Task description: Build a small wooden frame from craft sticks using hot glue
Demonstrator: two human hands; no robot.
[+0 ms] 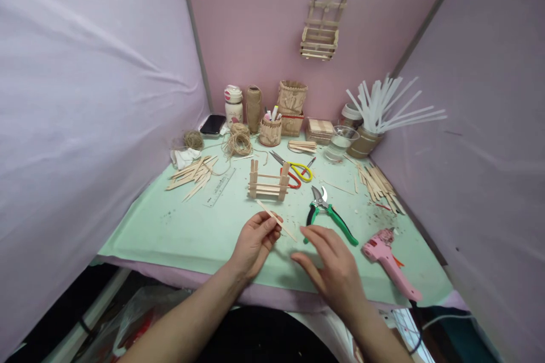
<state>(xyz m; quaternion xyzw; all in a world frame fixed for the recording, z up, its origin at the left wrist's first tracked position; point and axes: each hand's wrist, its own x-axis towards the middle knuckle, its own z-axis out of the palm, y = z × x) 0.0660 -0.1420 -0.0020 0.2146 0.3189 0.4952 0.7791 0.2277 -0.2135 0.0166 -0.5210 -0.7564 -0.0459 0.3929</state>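
Observation:
My left hand pinches a thin wooden stick between thumb and fingers, the stick slanting down to the right. To its right, my right hand is apart from the stick, thumb and fingers spread with nothing between them. Beyond my hands stands a small frame of wooden sticks, upright on the green tabletop. Green-handled pruning shears lie open just beyond my right hand. A pink glue gun rests near the right front edge.
Scissors lie behind the frame. Loose sticks and a clear ruler are at left, more sticks at right. Along the back are twine, a pen holder, a clear cup and white glue sticks.

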